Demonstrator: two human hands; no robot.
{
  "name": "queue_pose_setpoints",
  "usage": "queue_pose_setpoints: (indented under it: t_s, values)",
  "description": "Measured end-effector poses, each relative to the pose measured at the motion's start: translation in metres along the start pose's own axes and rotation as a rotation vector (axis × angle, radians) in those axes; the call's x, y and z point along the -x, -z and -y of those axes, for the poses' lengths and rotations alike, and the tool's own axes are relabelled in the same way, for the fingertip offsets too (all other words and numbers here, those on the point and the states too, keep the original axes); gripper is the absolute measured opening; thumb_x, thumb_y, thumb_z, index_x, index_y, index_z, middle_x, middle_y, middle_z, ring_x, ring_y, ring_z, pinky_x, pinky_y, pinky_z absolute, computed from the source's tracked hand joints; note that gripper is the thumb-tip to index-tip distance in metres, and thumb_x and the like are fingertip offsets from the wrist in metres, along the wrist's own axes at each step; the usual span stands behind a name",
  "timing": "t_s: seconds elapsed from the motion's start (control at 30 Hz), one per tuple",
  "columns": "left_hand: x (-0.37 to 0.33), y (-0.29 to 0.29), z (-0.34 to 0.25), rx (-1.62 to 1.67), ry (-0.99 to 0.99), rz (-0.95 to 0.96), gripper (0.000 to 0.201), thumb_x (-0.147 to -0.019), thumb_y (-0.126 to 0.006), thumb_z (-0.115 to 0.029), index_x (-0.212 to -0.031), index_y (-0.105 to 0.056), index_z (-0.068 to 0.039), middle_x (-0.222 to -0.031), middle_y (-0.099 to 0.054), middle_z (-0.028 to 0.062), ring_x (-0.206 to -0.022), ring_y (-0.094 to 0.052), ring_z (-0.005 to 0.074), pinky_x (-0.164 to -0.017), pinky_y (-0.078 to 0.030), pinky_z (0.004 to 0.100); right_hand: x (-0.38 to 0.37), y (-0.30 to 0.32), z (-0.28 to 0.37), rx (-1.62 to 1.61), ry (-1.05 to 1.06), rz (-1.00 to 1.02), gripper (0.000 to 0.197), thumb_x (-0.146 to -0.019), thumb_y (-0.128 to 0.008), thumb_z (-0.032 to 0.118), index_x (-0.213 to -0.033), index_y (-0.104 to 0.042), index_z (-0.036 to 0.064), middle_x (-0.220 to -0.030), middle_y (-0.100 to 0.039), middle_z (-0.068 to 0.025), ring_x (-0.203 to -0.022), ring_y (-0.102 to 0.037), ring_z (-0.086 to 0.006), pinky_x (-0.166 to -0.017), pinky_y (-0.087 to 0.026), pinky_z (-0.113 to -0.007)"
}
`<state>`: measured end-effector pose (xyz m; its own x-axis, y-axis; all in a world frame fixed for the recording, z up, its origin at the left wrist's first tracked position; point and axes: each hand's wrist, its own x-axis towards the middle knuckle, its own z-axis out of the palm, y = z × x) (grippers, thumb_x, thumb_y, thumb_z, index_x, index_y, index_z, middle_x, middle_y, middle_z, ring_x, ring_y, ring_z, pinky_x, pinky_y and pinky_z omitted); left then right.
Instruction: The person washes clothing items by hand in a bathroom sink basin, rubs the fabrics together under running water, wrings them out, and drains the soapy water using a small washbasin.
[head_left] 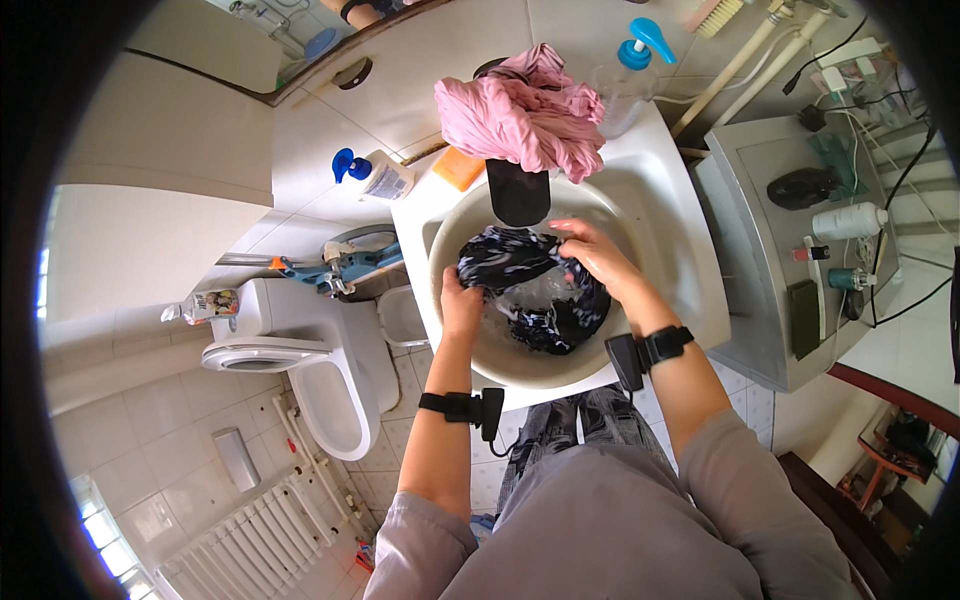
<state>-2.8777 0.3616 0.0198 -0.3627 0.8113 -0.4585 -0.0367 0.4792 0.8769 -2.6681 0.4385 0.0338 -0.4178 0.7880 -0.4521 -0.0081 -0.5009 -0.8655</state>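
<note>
A wet black garment with a white pattern [508, 258] lies partly in the water of a round off-white basin [492, 366]. My left hand [462, 300] grips the cloth by its left edge, thumb on top. On the right side, my right hand [595, 252] is closed on the same cloth, its fingers partly hidden by folds. Between the hands a stretch of the garment is lifted, and the rest curves round the basin's right side in the water. A black faucet [520, 195] juts over the basin's far rim, with a bunched pink cloth [520, 110] draped over its top.
The basin rests in a white sink [680, 270]. An orange block [458, 168], a white bottle with a blue pump [388, 178] and a clear pump bottle [628, 95] stand around its back edge. A toilet [335, 405] is left; a grey cabinet [735, 320] with bottles is right.
</note>
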Motion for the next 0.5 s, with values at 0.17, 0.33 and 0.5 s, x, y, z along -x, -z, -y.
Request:
queue_pose_setpoints:
  t_s: [0.17, 0.33, 0.5]
  values:
    - [-0.014, -0.006, 0.044, -0.589, -0.045, 0.075, 0.068, -0.064, -0.065, -0.016, -0.127, -0.039, -0.014, -0.117, -0.046, 0.0250, -0.110, -0.045, 0.0366, -0.094, -0.037, 0.0390, -0.005, -0.041, -0.039, 1.164, -0.112, -0.367, 0.045, -0.071, -0.067, 0.024, -0.113, -0.052, 0.0134, -0.111, -0.048, -0.0156, -0.106, -0.047, -0.0325, -0.086, -0.041, -0.042]
    - [-0.022, -0.003, 0.034, 0.105, 0.266, 0.138, 0.056, -0.071, -0.062, -0.021, -0.123, -0.048, -0.005, -0.116, -0.053, 0.0124, -0.109, -0.048, 0.0231, -0.088, -0.039, 0.0294, -0.014, -0.020, -0.049, 1.233, 0.078, -0.135, 0.045, -0.067, -0.068, 0.018, -0.110, -0.052, 0.0138, -0.108, -0.048, -0.0128, -0.101, -0.050, -0.0305, -0.080, -0.045, -0.041]
    - [-0.006, -0.028, -0.005, 0.620, 0.489, 0.132, 0.052, -0.078, -0.056, -0.046, -0.118, -0.049, -0.015, -0.123, -0.047, 0.0069, -0.112, -0.044, 0.0256, -0.091, -0.037, 0.0416, -0.023, -0.029, -0.049, 0.470, 0.164, -0.024, 0.038, -0.077, -0.055, 0.012, -0.115, -0.055, 0.0118, -0.108, -0.058, -0.0154, -0.097, -0.058, -0.0225, -0.082, -0.044, -0.031]
